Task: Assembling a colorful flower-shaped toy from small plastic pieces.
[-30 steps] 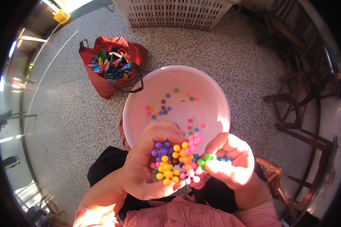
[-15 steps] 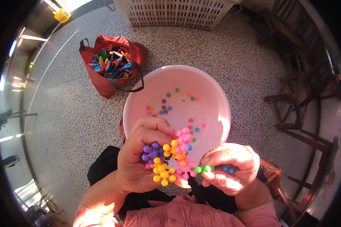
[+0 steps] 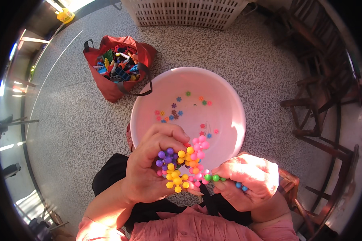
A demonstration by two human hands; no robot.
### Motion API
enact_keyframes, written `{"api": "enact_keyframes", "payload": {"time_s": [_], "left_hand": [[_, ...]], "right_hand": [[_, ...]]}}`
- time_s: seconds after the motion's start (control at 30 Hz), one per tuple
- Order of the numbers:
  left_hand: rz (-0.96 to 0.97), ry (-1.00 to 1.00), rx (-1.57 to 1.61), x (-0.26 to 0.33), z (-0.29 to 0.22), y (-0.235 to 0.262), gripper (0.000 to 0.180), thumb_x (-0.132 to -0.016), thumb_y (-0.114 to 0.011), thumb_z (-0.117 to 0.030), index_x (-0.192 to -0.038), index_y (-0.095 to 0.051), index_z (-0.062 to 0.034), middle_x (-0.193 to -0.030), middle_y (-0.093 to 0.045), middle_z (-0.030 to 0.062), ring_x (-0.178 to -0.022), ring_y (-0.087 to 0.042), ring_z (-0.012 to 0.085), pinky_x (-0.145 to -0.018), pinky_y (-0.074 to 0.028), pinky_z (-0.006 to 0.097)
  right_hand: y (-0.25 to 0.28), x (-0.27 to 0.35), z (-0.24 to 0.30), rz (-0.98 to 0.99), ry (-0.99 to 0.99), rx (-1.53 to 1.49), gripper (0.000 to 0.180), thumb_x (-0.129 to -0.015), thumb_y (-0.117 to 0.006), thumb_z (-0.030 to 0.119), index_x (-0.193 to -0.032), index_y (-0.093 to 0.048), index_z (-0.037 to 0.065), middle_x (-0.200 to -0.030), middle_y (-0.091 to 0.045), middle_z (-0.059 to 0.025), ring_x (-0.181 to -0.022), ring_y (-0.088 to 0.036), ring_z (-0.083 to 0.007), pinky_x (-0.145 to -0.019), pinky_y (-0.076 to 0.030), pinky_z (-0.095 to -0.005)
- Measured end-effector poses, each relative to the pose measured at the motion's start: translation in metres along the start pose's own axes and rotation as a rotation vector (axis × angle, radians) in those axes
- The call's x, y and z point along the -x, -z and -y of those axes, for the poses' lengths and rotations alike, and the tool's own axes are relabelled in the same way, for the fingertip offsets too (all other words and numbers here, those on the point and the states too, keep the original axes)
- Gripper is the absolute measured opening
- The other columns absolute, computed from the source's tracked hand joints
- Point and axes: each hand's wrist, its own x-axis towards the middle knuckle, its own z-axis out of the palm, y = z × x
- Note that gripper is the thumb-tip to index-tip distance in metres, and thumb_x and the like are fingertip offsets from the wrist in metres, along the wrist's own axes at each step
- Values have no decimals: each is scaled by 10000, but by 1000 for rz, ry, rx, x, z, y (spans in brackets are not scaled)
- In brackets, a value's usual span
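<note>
My left hand point(image 3: 149, 164) is closed around a cluster of joined ball-tipped plastic connector pieces point(image 3: 176, 176), with purple, yellow, orange and pink parts showing. A pink piece point(image 3: 200, 147) sticks up at its top right. Between the thumb and fingers of my right hand point(image 3: 249, 178) is a green connector piece point(image 3: 216, 178), partly covered. Its left end meets the pink part of the cluster; whether the two are locked together I cannot tell. Blue balls point(image 3: 241, 186) also show inside my right hand. Both hands are over the near edge of a pink basin point(image 3: 225, 92).
Several small flower-shaped pieces point(image 3: 174, 112) lie in the basin. A red bag point(image 3: 112, 90) full of mixed building blocks stands at its upper left. A white slatted plastic basket point(image 3: 185, 14) is at the far side. Wooden chairs point(image 3: 309, 100) line the right, and a yellow container point(image 3: 65, 16) stands far left.
The cluster has turned slightly and shifted a little to the right in my left hand. My right hand has moved slightly, and its fingers now cover more of the green piece's right end.
</note>
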Motion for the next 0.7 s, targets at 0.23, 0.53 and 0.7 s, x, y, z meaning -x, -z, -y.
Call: {"api": "enact_keyframes", "payload": {"time_s": [0.23,0.53,0.7], "left_hand": [[-57,47,89,0,1,-5,479,-577,-812,-139,-932,-508,-37,-1036,-436,104,-910,-505,161,-775,-424,283],[-132,166,388,2,1,-8,564,-549,-827,-116,-974,-462,-54,-1053,-435,82,-928,-508,156,-797,-442,286],[-109,170,385,-1,3,-4,592,-544,-838,-154,-972,-438,-66,-1048,-438,73,-915,-546,167,-801,-483,299]], "right_hand": [[-2,-2,2,-7,-31,38,236,-649,-679,18,-876,-616,20,-762,-628,-73,-624,-601,-192,-560,-498,-276],[5,-5,4,-118,-632,-1090,359,-768,-569,-17,-1101,-438,-48,-939,-545,-132,-720,-550,-156,-640,-456,-259],[-2,-6,-11,-171,-656,-1271,192,-858,-433,49,-1006,-438,-71,-1030,-518,-232,-834,-584,-250,-719,-498,-329]]}}
